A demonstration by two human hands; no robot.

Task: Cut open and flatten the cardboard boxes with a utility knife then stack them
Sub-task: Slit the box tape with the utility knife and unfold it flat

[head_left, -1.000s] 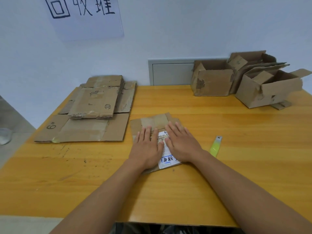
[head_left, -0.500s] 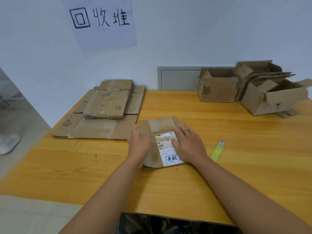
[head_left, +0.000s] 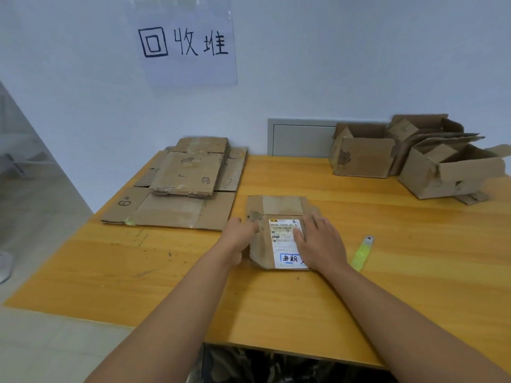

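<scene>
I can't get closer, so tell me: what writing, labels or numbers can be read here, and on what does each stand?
"回收堆": handwritten on the paper sign on the wall.
"6"" : marked on the bottom sheet of the flattened cardboard stack.
"502D T098-41 4", roughly: top line of the shipping label on the flattened box.
Blue handwritten characters in the label's box: not clearly legible.
Label's barcode and small print: too small to read.

Bare table (head_left: pixel 414 286) lies open to my right along the near edge, and to my left between the near edge and the stack of flattened cardboard (head_left: pixel 177 194) at the far left corner. Open boxes (head_left: pixel 420 161) block the far right corner. The utility knife (head_left: pixel 362 254) lies just beside my right hand (head_left: pixel 320 241). A clear strip runs between stack and boxes to the far edge.
</scene>
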